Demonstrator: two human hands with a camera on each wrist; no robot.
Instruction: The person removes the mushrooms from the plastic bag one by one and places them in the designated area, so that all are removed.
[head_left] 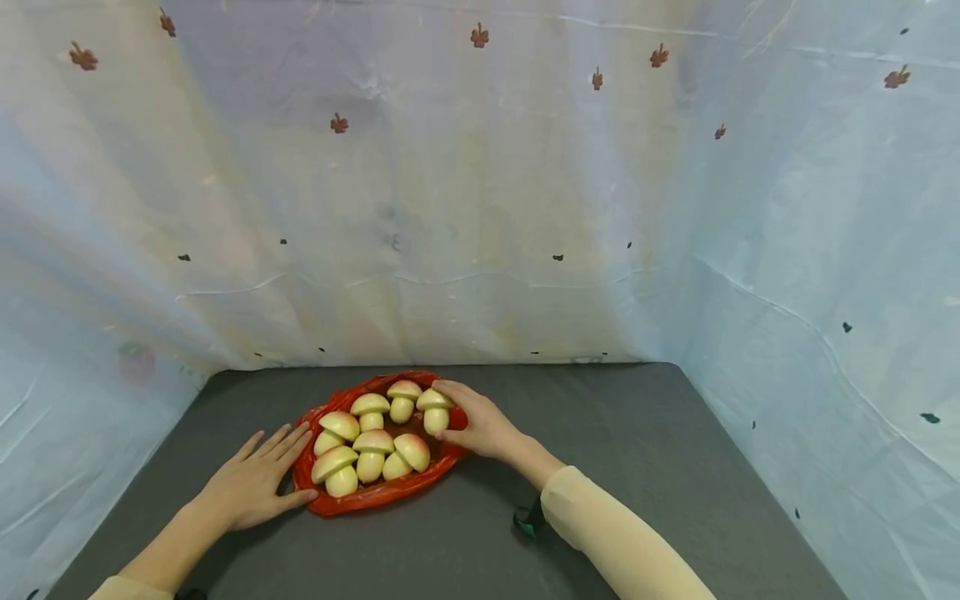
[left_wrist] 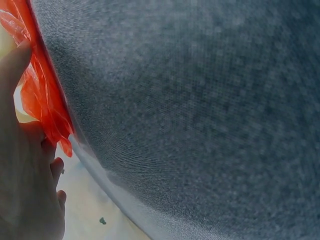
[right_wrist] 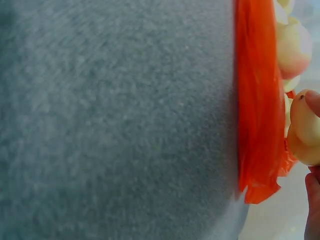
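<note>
A red plastic bag (head_left: 378, 498) lies spread open with its rim rolled down. Several pale yellow toy mushrooms (head_left: 371, 456) with pink-blushed caps sit inside it. At the bag's right end my right hand (head_left: 480, 421) pinches one toy mushroom (head_left: 435, 412) between thumb and fingers. The right wrist view has this same mushroom (right_wrist: 304, 132) at its right edge, with a dark spot on its stem end. My left hand (head_left: 251, 483) rests at the bag's left side, fingers straight and spread, fingertips and thumb at the rim. In the left wrist view the thumb lies against the red plastic (left_wrist: 42, 95).
The bag stands on a dark grey table (head_left: 600, 467). Behind the table hangs a pale patterned curtain (head_left: 480, 192), which continues along both sides. A dark strap with a green part (head_left: 527, 521) shows beneath the right forearm.
</note>
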